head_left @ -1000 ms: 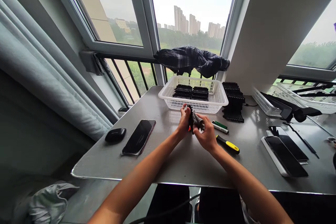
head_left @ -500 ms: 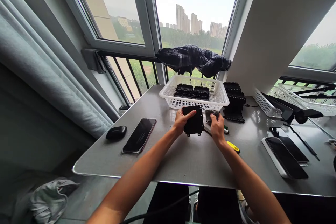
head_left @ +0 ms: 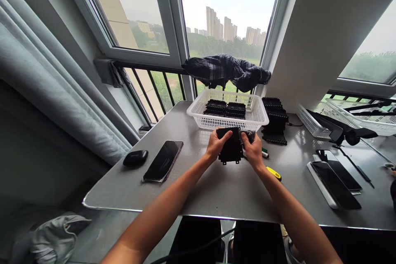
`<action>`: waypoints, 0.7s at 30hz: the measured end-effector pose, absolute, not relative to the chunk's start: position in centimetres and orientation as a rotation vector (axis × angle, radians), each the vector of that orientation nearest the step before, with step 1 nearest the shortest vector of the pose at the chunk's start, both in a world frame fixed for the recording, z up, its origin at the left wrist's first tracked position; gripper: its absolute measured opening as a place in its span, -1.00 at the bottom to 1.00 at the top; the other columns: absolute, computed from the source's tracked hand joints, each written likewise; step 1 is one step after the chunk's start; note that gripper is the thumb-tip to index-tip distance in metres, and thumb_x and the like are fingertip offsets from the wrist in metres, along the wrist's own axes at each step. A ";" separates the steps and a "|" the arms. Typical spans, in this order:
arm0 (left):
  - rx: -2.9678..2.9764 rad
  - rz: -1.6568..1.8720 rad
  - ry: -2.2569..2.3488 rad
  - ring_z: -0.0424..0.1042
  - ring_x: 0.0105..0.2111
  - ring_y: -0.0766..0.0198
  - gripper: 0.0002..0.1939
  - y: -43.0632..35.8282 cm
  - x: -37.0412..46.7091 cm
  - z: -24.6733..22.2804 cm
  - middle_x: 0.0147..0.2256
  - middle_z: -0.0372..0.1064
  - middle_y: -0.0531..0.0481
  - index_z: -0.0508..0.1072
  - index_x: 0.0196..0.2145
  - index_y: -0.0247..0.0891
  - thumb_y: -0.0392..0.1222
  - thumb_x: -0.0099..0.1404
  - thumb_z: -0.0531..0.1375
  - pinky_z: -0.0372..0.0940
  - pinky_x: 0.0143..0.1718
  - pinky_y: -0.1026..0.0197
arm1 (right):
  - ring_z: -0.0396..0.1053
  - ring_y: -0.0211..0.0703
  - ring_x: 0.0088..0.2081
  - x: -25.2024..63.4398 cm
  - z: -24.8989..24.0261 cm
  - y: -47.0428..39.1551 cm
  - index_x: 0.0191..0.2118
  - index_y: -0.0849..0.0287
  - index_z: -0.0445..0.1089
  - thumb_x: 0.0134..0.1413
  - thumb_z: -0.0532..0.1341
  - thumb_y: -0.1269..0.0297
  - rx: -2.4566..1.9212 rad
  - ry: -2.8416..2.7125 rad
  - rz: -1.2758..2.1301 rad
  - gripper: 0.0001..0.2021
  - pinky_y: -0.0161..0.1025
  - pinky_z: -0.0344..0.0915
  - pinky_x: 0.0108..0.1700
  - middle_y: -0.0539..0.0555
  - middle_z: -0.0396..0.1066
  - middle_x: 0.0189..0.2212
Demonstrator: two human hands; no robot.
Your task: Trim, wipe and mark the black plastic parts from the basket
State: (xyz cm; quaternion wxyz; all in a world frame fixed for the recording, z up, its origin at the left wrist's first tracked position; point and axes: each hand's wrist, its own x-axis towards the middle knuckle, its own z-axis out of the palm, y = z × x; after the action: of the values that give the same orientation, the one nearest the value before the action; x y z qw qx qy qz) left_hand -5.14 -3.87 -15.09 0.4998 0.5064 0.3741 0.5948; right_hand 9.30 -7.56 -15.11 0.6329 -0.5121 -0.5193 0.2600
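Observation:
A flat black rectangular part (head_left: 230,149) with small tabs along its edges is held over the table, tilted toward me. My left hand (head_left: 214,146) grips its left side, thumb lying across the front face. In my right hand (head_left: 253,151) is a crumpled dark grey cloth (head_left: 249,135), pinched by the thumb and fingers at the part's right edge. Some of the cloth is hidden behind the fingers. Just beyond both hands stands a white plastic basket (head_left: 198,121) with several similar black parts (head_left: 235,109) inside.
More black parts (head_left: 274,117) are stacked right of the basket. A yellow-handled tool (head_left: 274,173) and a green-and-white marker (head_left: 265,152) lie by my right forearm. Phones (head_left: 163,161) and a black case (head_left: 135,158) rest left; other phones (head_left: 335,185) and white baskets (head_left: 315,126) are right.
My right hand has moved left with the cloth, from beside the part to against its right edge. The part has shifted slightly down and right in my left hand.

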 end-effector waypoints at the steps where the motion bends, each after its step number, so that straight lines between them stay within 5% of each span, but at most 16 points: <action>1: 1.251 1.445 0.913 0.36 -0.46 0.31 -0.60 -3.9 -5.2 -15.1 -0.46 0.37 0.08 0.36 -0.40 -0.27 0.06 -0.02 0.38 0.28 -0.39 0.26 | 0.43 -0.04 -0.20 9.3 -15.1 -7.6 -0.16 0.21 0.40 0.08 0.22 -0.04 -1.176 -1.185 0.595 -0.61 -0.12 0.33 -0.12 0.16 0.51 -0.23; 9: 1.374 1.526 0.958 0.31 -0.52 0.36 -0.61 -3.7 -5.5 -15.3 -0.51 0.33 0.10 0.32 -0.43 -0.26 0.04 0.00 0.38 0.25 -0.46 0.30 | 0.44 -0.07 -0.21 8.7 -15.5 -7.7 -0.17 0.20 0.37 0.07 0.22 0.04 -1.139 -1.229 0.577 -0.67 -0.12 0.33 -0.09 0.15 0.51 -0.23; 21: 0.813 1.632 0.868 0.45 -0.49 0.29 -0.50 -0.6 -7.7 -15.5 -0.46 0.46 0.04 0.44 -0.37 -0.34 0.10 -0.12 0.42 0.37 -0.39 0.23 | 0.37 -0.15 -0.39 8.6 -16.3 -7.4 -0.32 0.21 0.40 0.00 0.25 0.09 -1.229 -1.368 0.712 -0.74 -0.20 0.31 -0.28 0.06 0.48 -0.41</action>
State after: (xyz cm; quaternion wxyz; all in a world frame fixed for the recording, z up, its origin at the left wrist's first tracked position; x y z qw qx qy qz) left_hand -7.72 -0.59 -15.53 0.5321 0.3407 0.3639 0.6844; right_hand 8.65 -7.41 -16.28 0.5521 -0.5198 -0.5783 0.3009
